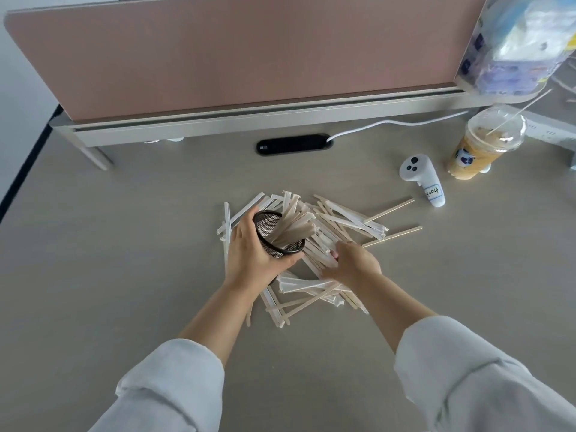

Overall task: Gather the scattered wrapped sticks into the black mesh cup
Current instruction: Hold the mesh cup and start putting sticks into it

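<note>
My left hand point(254, 251) grips the black mesh cup point(274, 236), which is tilted with its mouth toward the far right. Several wrapped sticks point(294, 224) stand in the cup and fan out of its mouth. A loose pile of wrapped sticks point(343, 222) lies on the grey desk around and behind the cup, and more lie near me point(308, 288). My right hand point(352, 263) rests palm down on the pile just right of the cup, fingers curled over some sticks; whether it grips any I cannot tell. Two bare wooden sticks point(392, 235) lie at the pile's right.
A white controller point(420, 179) lies to the right beyond the pile. An iced drink cup with a straw point(480, 145) stands behind it. A pink divider point(243, 54) closes the desk's far side, with a black cable port point(293, 145) and a white cable in front.
</note>
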